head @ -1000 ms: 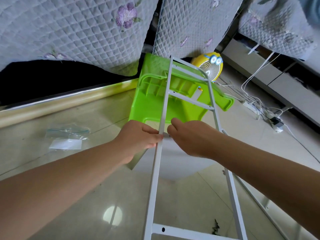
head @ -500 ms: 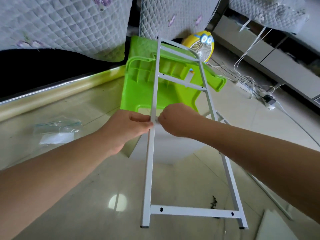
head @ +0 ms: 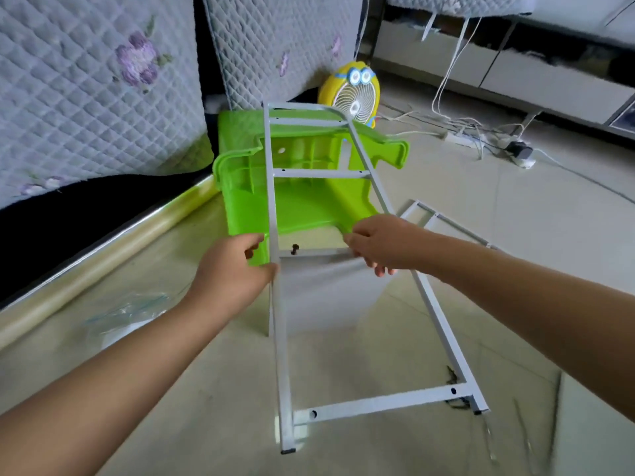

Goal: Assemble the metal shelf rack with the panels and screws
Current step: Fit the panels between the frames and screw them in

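A white metal ladder-shaped side frame (head: 280, 338) stands tilted on the floor, its top leaning toward the green stool. My left hand (head: 233, 269) grips its left upright near the middle. My right hand (head: 378, 243) holds the right upright and the edge of a white panel (head: 323, 297) that hangs against the frame's middle crossbar. A dark screw (head: 294, 249) sticks out of that crossbar near the left upright. A second white frame (head: 443, 218) lies on the floor behind my right arm.
A green plastic stool (head: 302, 190) lies on its side behind the frame. A yellow fan (head: 354, 94) stands beyond it. A clear plastic bag (head: 127, 310) lies left on the floor. Cables and a power strip (head: 481, 139) trail at right. Quilted cushions (head: 86, 91) are at the back.
My right hand moved from the left upright across to the right upright. The frame's foot came into view and a screw now shows in the middle crossbar. The view shifted down.
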The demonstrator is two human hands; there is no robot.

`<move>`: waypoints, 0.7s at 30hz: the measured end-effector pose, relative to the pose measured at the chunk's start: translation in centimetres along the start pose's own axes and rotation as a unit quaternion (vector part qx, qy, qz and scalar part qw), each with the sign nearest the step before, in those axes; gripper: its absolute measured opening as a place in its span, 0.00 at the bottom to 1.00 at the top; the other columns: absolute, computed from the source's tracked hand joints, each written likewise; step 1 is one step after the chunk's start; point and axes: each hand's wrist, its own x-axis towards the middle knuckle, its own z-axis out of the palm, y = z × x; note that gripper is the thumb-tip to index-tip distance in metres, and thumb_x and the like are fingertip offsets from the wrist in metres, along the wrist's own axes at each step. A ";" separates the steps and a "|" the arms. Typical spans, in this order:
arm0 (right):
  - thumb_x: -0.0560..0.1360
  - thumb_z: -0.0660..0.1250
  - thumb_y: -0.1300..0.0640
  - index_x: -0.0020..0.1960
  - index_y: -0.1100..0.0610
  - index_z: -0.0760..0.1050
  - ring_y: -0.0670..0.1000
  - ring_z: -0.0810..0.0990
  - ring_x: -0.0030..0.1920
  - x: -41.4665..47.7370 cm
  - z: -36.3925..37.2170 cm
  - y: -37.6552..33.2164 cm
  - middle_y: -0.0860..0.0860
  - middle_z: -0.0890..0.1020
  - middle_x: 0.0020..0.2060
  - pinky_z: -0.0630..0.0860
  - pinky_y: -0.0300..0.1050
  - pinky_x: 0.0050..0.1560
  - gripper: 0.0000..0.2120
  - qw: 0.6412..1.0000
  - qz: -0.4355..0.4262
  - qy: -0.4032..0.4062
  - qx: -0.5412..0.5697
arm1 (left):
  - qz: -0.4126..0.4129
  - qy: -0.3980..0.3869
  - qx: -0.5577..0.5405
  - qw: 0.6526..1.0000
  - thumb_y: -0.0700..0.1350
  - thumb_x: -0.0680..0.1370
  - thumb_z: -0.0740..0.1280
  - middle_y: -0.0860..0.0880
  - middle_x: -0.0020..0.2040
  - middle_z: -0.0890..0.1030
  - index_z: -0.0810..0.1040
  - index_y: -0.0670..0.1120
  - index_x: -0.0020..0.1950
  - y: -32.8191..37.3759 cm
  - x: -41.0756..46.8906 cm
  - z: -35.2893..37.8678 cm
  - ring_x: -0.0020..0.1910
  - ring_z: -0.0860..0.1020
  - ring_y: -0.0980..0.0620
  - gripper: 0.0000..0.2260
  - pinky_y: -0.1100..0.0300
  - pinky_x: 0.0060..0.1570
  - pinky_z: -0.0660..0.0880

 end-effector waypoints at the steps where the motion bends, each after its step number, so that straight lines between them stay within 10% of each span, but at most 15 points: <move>1: 0.80 0.53 0.55 0.40 0.60 0.69 0.55 0.76 0.35 -0.7 -0.4 1.5 0.57 0.75 0.34 0.68 0.40 0.31 0.14 0.999 -0.004 0.035 0.000 | 0.056 0.027 0.080 0.995 0.39 0.72 0.69 0.41 0.62 0.75 0.73 0.42 0.66 0.6 -0.3 0.1 0.62 0.72 0.45 0.22 0.60 0.57 0.66; 7: 0.78 0.57 0.57 0.35 0.57 0.66 0.55 0.71 0.40 -4.0 0.2 12.2 0.53 0.73 0.34 0.64 0.43 0.38 0.13 0.981 0.091 0.173 -0.014 | 0.373 0.011 0.259 0.891 0.47 0.68 0.58 0.39 0.43 0.79 0.80 0.37 0.45 4.6 -0.9 6.0 0.42 0.79 0.38 0.17 0.54 0.41 0.77; 15: 0.80 0.52 0.54 0.54 0.55 0.71 0.51 0.71 0.48 -9.2 10.3 26.1 0.57 0.76 0.57 0.70 0.44 0.49 0.10 0.956 0.229 -0.103 -0.154 | 0.375 -0.073 0.288 0.878 0.45 0.71 0.54 0.34 0.44 0.80 0.81 0.33 0.40 8.0 -0.2 14.4 0.44 0.80 0.36 0.19 0.47 0.46 0.77; 21: 0.79 0.54 0.55 0.61 0.61 0.69 0.55 0.74 0.59 -11.5 19.3 30.3 0.56 0.75 0.60 0.70 0.43 0.55 0.15 0.937 0.319 -0.122 -0.068 | 0.371 -0.054 0.245 0.894 0.42 0.70 0.53 0.34 0.49 0.80 0.81 0.32 0.47 7.3 -0.4 14.7 0.52 0.79 0.35 0.21 0.43 0.52 0.74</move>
